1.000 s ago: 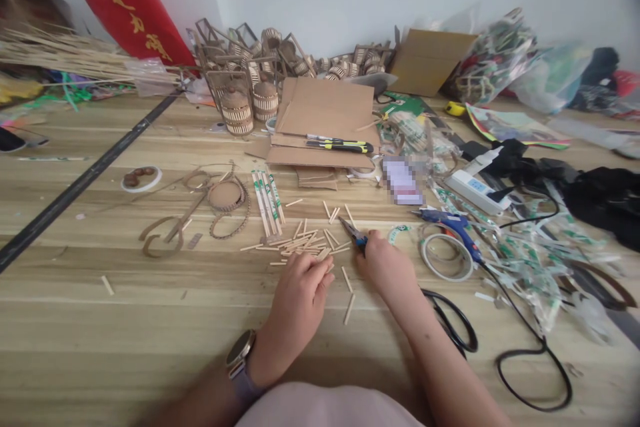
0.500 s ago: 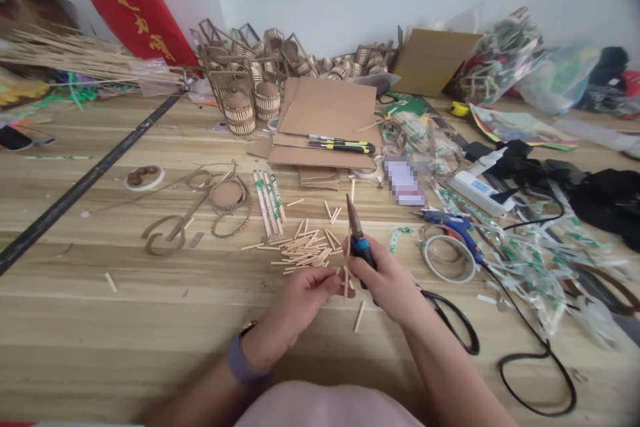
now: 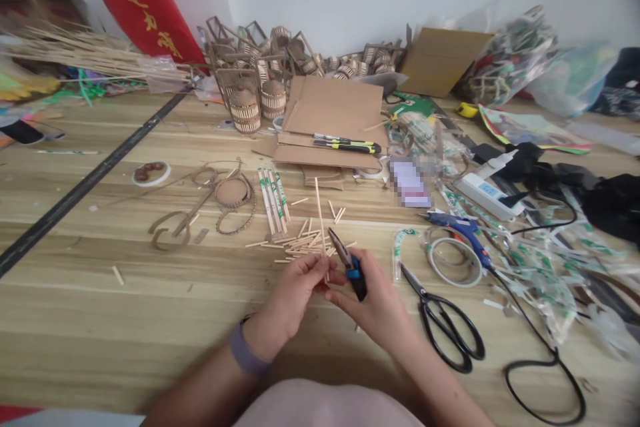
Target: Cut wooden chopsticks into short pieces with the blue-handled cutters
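My left hand pinches the lower end of a thin wooden stick, which stands nearly upright. Close beside it, my right hand is closed round blue-and-black pliers, their metal jaws pointing up and left, a little right of the stick. Fingertips of both hands meet or nearly meet at the stick's lower end, where the exact contact is hidden. Beyond my hands lies a loose pile of short cut sticks. Several longer strips with green-and-white tape lie behind the pile.
Black-handled scissors lie right of my hands, near a tape roll and a blue glue gun with a trailing cord. Cardboard sheets holding utility knives lie ahead. Small woven lanterns stand behind, and a phone lies to the right.
The pliers have moved left and down, and the long stick now rises upright from my left hand. My right hand has come closer to my left. The scissors are now fully in sight.
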The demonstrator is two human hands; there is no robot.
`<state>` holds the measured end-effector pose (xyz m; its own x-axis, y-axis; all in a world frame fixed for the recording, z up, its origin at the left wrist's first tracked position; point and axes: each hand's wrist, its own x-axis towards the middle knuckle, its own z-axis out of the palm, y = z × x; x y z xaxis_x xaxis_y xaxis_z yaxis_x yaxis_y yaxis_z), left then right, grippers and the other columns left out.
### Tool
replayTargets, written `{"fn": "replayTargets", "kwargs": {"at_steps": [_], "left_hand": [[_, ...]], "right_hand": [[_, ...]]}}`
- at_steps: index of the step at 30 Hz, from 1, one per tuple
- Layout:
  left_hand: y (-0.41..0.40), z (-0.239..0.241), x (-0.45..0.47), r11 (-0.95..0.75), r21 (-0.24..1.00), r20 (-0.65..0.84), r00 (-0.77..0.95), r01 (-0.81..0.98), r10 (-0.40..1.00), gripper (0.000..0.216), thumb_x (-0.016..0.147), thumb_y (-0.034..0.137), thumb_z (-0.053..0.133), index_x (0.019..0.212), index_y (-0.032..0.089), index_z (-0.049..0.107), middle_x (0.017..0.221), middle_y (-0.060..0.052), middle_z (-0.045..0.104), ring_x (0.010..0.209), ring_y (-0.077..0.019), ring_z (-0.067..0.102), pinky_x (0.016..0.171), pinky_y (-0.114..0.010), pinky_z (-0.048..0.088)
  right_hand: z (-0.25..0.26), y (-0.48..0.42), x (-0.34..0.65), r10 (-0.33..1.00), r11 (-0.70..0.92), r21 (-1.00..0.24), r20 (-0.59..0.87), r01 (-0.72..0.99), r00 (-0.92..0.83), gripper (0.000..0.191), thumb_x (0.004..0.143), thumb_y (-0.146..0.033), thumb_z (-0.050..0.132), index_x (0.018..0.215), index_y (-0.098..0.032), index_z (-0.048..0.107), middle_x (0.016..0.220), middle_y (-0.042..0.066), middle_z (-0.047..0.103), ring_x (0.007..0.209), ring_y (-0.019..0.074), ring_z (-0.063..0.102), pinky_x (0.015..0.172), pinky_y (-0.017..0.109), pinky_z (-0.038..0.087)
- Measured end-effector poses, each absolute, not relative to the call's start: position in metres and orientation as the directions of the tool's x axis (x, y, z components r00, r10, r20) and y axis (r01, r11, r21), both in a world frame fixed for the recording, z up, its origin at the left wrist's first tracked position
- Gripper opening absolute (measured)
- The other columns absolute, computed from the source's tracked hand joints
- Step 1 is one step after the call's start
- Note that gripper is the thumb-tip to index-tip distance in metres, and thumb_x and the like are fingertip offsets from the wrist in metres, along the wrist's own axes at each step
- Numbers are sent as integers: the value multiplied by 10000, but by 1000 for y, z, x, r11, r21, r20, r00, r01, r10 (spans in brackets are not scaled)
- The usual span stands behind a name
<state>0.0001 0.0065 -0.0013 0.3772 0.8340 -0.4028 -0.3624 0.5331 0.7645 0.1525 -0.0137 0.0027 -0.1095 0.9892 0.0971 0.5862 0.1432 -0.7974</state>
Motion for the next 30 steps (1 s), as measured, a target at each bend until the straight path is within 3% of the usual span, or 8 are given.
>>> {"fn": "replayTargets", "kwargs": {"at_steps": [7, 11, 14, 17, 20, 25, 30], "left_hand": [[2, -4, 6, 477, 800, -335, 388, -365, 859, 391, 708, 524, 737, 720, 155, 609, 729, -38, 662, 755, -192, 622, 735, -289, 446], [4, -3, 1, 394, 892, -300, 363, -221, 882, 370, 779, 519, 661, 738, 154, 613, 753, -45, 663, 758, -189, 607, 756, -305, 443], [6, 1, -4, 365, 923, -301, 363, -124, 882, 335, 807, 485, 632, 869, 155, 633, 732, -40, 685, 738, -180, 608, 728, -293, 430], [7, 6, -8, 376, 923, -313, 400, -87, 861, 329, 820, 453, 613, 953, 152, 631, 698, -40, 709, 696, -167, 597, 701, -282, 418], [7, 8, -8, 380, 924, -319, 453, -48, 832, 314, 826, 435, 591, 921, 140, 643, 667, -50, 713, 663, -158, 572, 666, -274, 402], [5, 8, -6, 431, 902, -364, 545, 6, 755, 303, 797, 433, 596, 839, 138, 653, 615, -39, 692, 604, -144, 548, 622, -266, 374], [3, 6, -5, 440, 898, -344, 632, 6, 695, 311, 801, 447, 601, 790, 140, 653, 601, -17, 666, 585, -134, 583, 612, -257, 354]], "right_hand": [[-2, -13, 148, 990, 140, -767, 108, 627, -89, 438, 755, -305, 676, 1139, -206, 491, 987, 78, 617, 936, 260, 611, 810, 371, 492], [13, -16, 158, 991, 13, -835, -63, 550, -120, 371, 786, -360, 626, 1106, -216, 506, 921, 40, 622, 826, 215, 596, 757, 324, 468], [30, -19, 177, 950, -132, -863, -251, 488, -186, 243, 814, -383, 559, 981, -206, 562, 799, 7, 569, 725, 175, 528, 683, 291, 427], [44, -22, 198, 846, -339, -859, -457, 384, -275, 206, 767, -350, 590, 902, -195, 588, 774, -3, 547, 716, 157, 492, 658, 274, 401], [54, -24, 210, 698, -545, -776, -629, 316, -341, 229, 704, -309, 637, 893, -184, 606, 779, -4, 549, 719, 148, 494, 656, 268, 405], [61, -20, 204, 567, -680, -681, -724, 273, -394, 298, 617, -284, 687, 885, -168, 629, 799, 17, 580, 776, 167, 526, 658, 275, 427], [58, -13, 197, 564, -671, -692, -710, 266, -421, 274, 626, -256, 681, 884, -171, 646, 828, 15, 593, 773, 157, 535, 641, 263, 431]]}}
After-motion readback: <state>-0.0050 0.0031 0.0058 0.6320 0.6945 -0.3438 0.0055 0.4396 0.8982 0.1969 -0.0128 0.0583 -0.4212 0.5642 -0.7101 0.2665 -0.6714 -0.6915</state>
